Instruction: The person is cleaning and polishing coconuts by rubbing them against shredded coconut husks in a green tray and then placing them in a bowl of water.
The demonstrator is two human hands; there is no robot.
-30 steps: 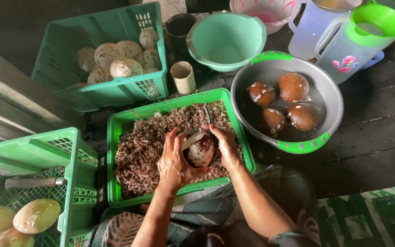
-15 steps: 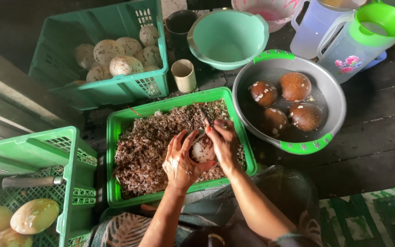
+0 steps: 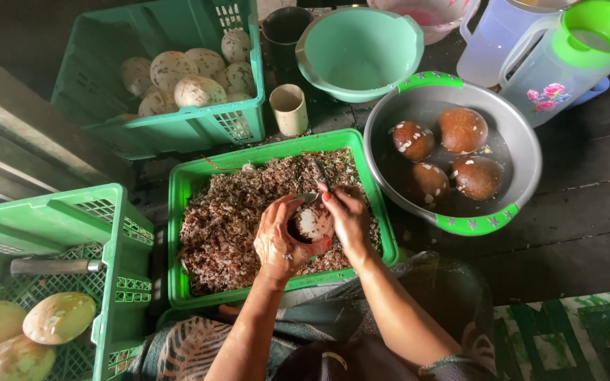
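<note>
Green tray (image 3: 190, 185), brown-and-white shavings (image 3: 238, 212)

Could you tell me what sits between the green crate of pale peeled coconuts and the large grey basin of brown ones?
In the head view, a small beige cup stands between the crate and the basin, with a mint-green bowl just behind.

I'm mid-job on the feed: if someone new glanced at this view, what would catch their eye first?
Probably the two hands at centre: the left hand cups a partly peeled coconut while the right hand works a small blade on it, over a green tray full of brown shavings. Next, the grey basin to the right, holding four brown coconuts, and the green crate of pale peeled ones at upper left.
</note>
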